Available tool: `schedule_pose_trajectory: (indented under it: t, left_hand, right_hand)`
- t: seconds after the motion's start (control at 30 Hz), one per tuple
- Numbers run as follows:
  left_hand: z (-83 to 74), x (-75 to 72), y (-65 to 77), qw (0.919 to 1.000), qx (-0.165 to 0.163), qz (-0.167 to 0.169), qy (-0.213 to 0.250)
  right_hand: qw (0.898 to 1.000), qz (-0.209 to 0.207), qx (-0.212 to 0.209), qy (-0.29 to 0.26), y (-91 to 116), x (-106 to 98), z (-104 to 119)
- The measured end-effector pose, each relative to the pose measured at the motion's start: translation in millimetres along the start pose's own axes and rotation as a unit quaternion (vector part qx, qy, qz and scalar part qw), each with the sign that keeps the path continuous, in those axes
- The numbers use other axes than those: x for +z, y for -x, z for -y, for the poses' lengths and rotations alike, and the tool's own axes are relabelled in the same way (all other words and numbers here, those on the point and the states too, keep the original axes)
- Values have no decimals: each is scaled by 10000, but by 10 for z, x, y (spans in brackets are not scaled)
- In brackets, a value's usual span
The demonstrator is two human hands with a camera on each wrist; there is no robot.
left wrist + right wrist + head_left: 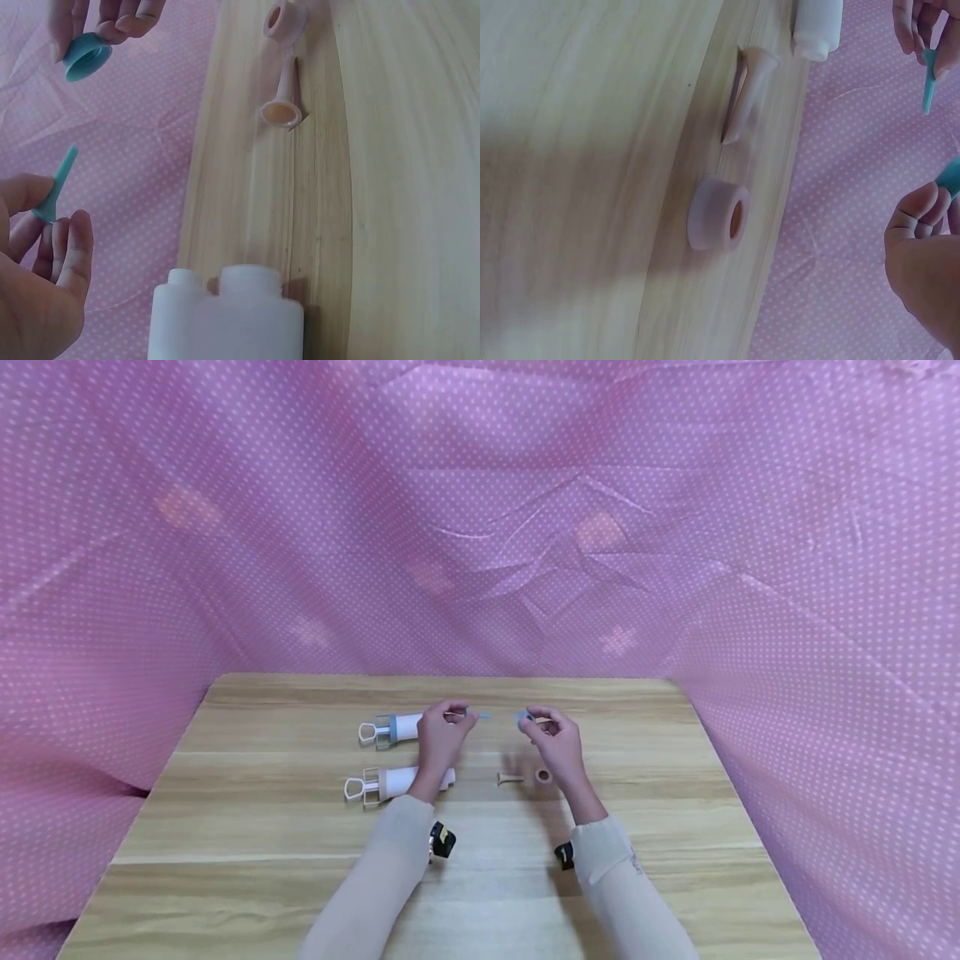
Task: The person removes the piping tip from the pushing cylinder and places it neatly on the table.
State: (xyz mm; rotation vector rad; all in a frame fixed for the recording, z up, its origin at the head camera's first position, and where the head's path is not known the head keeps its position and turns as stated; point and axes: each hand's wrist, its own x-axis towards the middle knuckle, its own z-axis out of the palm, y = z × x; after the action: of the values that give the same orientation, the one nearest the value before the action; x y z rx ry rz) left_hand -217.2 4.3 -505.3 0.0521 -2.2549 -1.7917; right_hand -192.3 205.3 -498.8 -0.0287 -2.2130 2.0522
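Observation:
My left hand pinches a small teal funnel-shaped nozzle between thumb and fingertips, its thin tip pointing toward the other hand. Across a gap, my right hand holds a teal ring cap by its edge. Both hands are raised above the table, and the two teal parts are apart. Below them lie a pale pink nozzle, on its side, and a pale pink ring cap. Beside and partly behind the left hand is a white syringe-like barrel with a blue collar and loop handle.
A second white barrel with a pinkish collar and loop handle lies nearer, partly covered by the left wrist. The wooden table is enclosed at the back and sides by a pink dotted cloth.

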Motion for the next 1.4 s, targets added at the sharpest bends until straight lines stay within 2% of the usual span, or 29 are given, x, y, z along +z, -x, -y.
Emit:
schedule_pose_trajectory:
  t: [0.13,0.33,0.53,0.63,0.93,1.17,1.4]
  left_hand:
    - [16,77,-16,9995,-281,108,61]
    - [8,191,-28,9990,-451,22,-26]
    - [42,276,-105,9982,-412,-280,-331]
    - [73,305,-142,9972,-397,-314,-544]
    - [166,312,-177,9942,-701,-299,-764]
    - [216,301,-167,9919,-963,-116,-818]
    - [243,310,-189,9878,-1143,101,-1056]
  right_hand:
    - [9999,-43,-131,87,-50,-19,-71]
    - [9994,-128,-165,272,-101,-37,-111]
    - [9993,-158,-171,308,-136,-47,-126]
    - [9994,-154,-101,310,-147,-56,-137]
    - [9990,115,-117,416,-220,-56,-207]
    - [9978,371,-153,534,-286,-43,-316]
    - [9956,355,43,866,-325,-51,-378]
